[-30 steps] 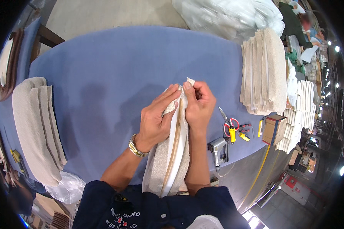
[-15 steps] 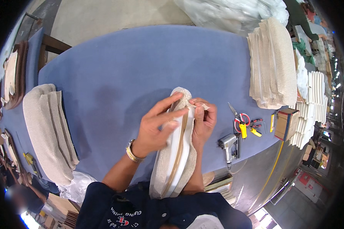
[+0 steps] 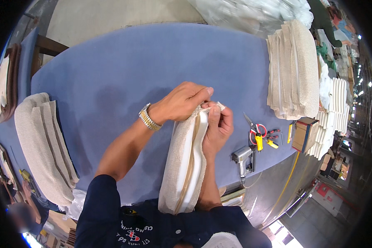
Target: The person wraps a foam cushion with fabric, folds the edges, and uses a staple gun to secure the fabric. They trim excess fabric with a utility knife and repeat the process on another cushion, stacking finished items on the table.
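A long padded piece covered in beige woven fabric (image 3: pixel 171 173) stands on end against my body and points away from me. Its open side shows white padding (image 3: pixel 200 144) on both sides of a narrow tan strip (image 3: pixel 191 165). My right hand (image 3: pixel 219 130) grips the fabric edge at the far end between thumb and fingers. Over that same end bends my left hand (image 3: pixel 182 101), a metal band (image 3: pixel 149 118) on its wrist, its fingers closed on the cover. Its fingertips are partly hidden behind the fabric and the right hand.
On the blue table (image 3: pixel 124 66), stacked beige padded pieces lie at left (image 3: pixel 41 149) and far right (image 3: pixel 295 70). To the right are scissors (image 3: pixel 258 128), pliers (image 3: pixel 272 134), a staple gun (image 3: pixel 244 159) and a cardboard box (image 3: pixel 306 133). Plastic sheeting (image 3: pixel 252 14) lies beyond the table.
My left hand has swung from the left side of the padded piece up over its far end, and its spread fingers have closed. The right hand keeps its pinch on the fabric.
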A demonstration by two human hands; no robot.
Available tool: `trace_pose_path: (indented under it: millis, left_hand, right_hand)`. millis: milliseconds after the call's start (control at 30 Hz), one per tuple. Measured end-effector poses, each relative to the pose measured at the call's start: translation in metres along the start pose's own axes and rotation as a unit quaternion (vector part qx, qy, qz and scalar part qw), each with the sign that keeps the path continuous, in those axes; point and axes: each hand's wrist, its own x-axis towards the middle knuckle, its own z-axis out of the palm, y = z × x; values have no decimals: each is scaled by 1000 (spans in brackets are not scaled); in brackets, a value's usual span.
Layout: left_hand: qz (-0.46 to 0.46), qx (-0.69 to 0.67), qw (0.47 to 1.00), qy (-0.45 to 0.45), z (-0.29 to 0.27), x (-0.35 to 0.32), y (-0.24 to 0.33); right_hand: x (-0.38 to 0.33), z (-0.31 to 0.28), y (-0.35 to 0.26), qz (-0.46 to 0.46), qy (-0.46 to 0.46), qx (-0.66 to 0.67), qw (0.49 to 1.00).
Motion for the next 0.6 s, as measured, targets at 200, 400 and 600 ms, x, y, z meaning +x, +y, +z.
trace_pose_path:
  millis: [200, 400, 600]
  left_hand:
    - [-22, -31, 999, -30, -3, -6, 9]
    - [-73, -75, 994, -1, 2, -14, 21]
    - [-103, -117, 987, 27, 9, -13, 27]
  right_hand:
    - [-9, -11, 4, -6, -96, 114, 989]
    - [-15, -19, 2, 9, -142, 140, 980]
    - [-25, -24, -32, 63, -156, 37, 985]
